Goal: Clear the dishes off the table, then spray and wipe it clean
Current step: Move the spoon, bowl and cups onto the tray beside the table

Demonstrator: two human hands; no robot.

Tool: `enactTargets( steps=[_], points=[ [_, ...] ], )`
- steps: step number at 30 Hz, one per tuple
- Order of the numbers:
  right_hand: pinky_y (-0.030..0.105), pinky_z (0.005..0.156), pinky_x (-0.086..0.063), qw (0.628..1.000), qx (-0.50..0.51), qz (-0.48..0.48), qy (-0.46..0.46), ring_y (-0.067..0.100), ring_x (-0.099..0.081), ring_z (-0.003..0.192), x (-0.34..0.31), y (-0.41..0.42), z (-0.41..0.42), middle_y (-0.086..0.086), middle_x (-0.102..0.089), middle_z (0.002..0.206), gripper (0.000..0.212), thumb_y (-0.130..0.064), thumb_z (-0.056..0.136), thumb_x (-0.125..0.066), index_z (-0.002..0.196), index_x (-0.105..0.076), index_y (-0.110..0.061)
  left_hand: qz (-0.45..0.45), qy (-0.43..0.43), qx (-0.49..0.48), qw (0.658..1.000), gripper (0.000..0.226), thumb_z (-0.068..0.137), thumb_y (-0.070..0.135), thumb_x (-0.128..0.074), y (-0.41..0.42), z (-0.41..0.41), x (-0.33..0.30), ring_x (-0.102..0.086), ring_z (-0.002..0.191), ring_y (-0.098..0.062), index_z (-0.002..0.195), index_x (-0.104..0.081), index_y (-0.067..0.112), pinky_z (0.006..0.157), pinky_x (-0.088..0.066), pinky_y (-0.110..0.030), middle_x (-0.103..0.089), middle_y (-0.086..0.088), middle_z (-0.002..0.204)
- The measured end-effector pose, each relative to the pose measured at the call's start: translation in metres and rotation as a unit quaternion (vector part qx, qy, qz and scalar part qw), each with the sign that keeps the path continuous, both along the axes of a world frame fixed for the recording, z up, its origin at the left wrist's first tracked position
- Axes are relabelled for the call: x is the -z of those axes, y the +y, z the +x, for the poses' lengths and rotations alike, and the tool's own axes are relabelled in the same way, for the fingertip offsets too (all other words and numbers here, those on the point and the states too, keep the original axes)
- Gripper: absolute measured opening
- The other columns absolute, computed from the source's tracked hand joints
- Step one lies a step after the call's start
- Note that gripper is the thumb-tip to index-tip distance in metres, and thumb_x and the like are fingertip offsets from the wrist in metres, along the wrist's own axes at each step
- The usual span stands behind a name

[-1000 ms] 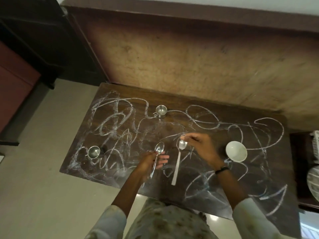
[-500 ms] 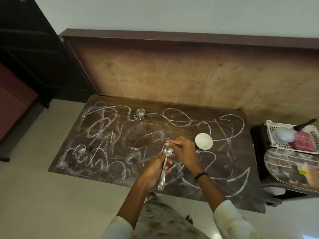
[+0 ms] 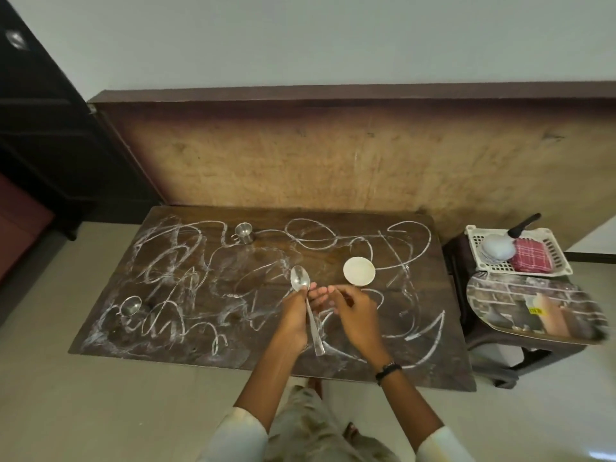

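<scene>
The left hand point(image 3: 295, 320) gripped the spoons point(image 3: 306, 303), handles toward the person, above the counter point(image 3: 430, 361), while the right hand point(image 3: 355, 315), fingers relaxed and empty, lay nearer the white bowl point(image 3: 359, 270) just beyond.

Shiny metal spoons point(image 3: 301, 281); chalk-smeared matt wooden table point(image 3: 430, 331)

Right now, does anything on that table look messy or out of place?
Yes. White chalky scribbles loop across nearly the whole dark table, around the steel cups and the white bowl. Nothing looks tipped or broken.
</scene>
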State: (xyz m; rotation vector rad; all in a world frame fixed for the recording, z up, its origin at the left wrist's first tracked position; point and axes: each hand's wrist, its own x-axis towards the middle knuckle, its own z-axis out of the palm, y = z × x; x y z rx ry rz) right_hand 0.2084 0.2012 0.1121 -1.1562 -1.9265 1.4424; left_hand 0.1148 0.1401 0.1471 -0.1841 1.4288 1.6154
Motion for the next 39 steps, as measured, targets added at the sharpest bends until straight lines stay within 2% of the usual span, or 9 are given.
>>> enactTargets(
  steps=[4, 8, 12, 15, 23, 27, 31, 35, 39],
  points=[
    [0.022, 0.067, -0.052, 0.999, -0.034, 0.010, -0.028, 0.001, -0.065, 0.071, -0.001, -0.001, 0.006, -0.013, -0.071, 0.078, 0.017, -0.036, 0.091, -0.060, 0.090, -0.074, -0.026, 0.000, 0.022, 0.029, 0.999, 0.026, 0.102, 0.020, -0.028, 0.026, -0.006, -0.004, -0.057, 0.109, -0.017, 0.111, -0.051, 0.010, 0.082, -0.048, -0.029, -0.068, -0.007, 0.109],
    [0.008, 0.061, -0.042, 0.996, -0.040, 0.061, -0.056, -0.003, -0.065, 0.073, -0.008, 0.025, -0.001, -0.009, -0.075, 0.086, 0.015, -0.027, 0.085, -0.069, 0.096, -0.076, -0.021, 0.025, -0.003, 0.052, 0.998, 0.040, 0.103, 0.020, -0.022, 0.065, -0.009, -0.003, -0.043, 0.133, -0.023, 0.135, -0.035, 0.000, 0.109, -0.031, -0.036, -0.051, -0.016, 0.137],
    [0.023, 0.069, -0.052, 0.991, -0.005, 0.097, -0.095, 0.010, -0.068, 0.078, -0.015, 0.051, -0.004, -0.002, -0.075, 0.086, 0.016, -0.019, 0.082, -0.072, 0.097, -0.076, -0.021, 0.045, -0.027, 0.057, 0.997, 0.041, 0.103, 0.020, -0.023, 0.099, -0.010, 0.006, -0.044, 0.132, -0.023, 0.135, -0.035, -0.002, 0.102, -0.036, -0.031, -0.049, -0.017, 0.138],
    [0.008, 0.062, -0.045, 0.990, 0.004, 0.096, -0.108, 0.007, -0.066, 0.074, -0.012, 0.066, -0.002, -0.002, -0.075, 0.084, 0.015, -0.011, 0.083, -0.067, 0.091, -0.077, -0.020, 0.040, -0.025, 0.071, 0.996, 0.039, 0.103, 0.022, -0.024, 0.116, -0.008, 0.015, -0.046, 0.130, -0.021, 0.133, -0.039, 0.001, 0.103, -0.038, -0.032, -0.052, -0.016, 0.137],
    [0.022, 0.058, -0.040, 0.988, 0.036, -0.149, -0.019, 0.003, -0.052, 0.059, 0.006, 0.103, 0.027, 0.002, -0.067, 0.063, 0.003, -0.017, 0.077, -0.076, 0.075, -0.078, -0.016, 0.019, -0.017, 0.118, 0.993, 0.036, 0.103, 0.022, -0.024, 0.151, 0.017, 0.035, -0.043, 0.131, -0.022, 0.127, -0.044, 0.005, 0.077, -0.047, -0.021, -0.050, -0.012, 0.138],
    [0.029, 0.063, -0.042, 0.981, 0.043, -0.187, -0.007, 0.010, -0.052, 0.062, 0.008, 0.128, 0.053, 0.004, -0.064, 0.061, 0.007, -0.014, 0.080, -0.074, 0.074, -0.076, -0.012, -0.006, -0.009, 0.173, 0.985, 0.028, 0.102, 0.024, -0.029, 0.178, 0.040, 0.043, -0.052, 0.118, -0.020, 0.096, -0.054, 0.015, 0.106, -0.040, -0.038, -0.061, -0.006, 0.124],
    [0.024, 0.069, -0.053, 0.961, 0.090, -0.262, 0.024, 0.015, -0.066, 0.076, 0.017, 0.170, 0.098, 0.013, -0.074, 0.083, 0.015, -0.009, 0.083, -0.070, 0.079, -0.078, -0.021, -0.032, -0.007, 0.234, 0.972, 0.014, 0.093, 0.019, -0.053, 0.207, 0.075, 0.042, -0.057, 0.091, -0.011, 0.105, -0.058, 0.014, 0.078, -0.047, -0.024, -0.063, 0.001, 0.098],
    [0.013, 0.061, -0.051, 0.938, 0.172, -0.302, 0.004, 0.010, -0.063, 0.072, 0.038, 0.232, 0.165, 0.008, -0.071, 0.087, 0.013, -0.006, 0.086, -0.067, 0.096, -0.074, -0.005, -0.081, -0.027, 0.242, 0.967, 0.030, 0.093, 0.023, -0.052, 0.221, 0.107, 0.054, -0.052, 0.111, -0.017, 0.122, -0.053, 0.014, 0.097, -0.040, -0.032, -0.057, 0.000, 0.119],
    [0.031, 0.080, -0.053, 0.911, 0.223, -0.340, -0.075, 0.022, -0.059, 0.089, 0.077, 0.294, 0.239, 0.011, -0.064, 0.098, 0.023, -0.001, 0.088, -0.059, 0.109, -0.065, 0.005, -0.120, -0.049, 0.230, 0.965, 0.026, 0.097, 0.025, -0.044, 0.219, 0.130, 0.070, -0.049, 0.119, -0.021, 0.114, -0.058, 0.013, 0.100, -0.038, -0.033, -0.054, -0.005, 0.131]
  ],
)
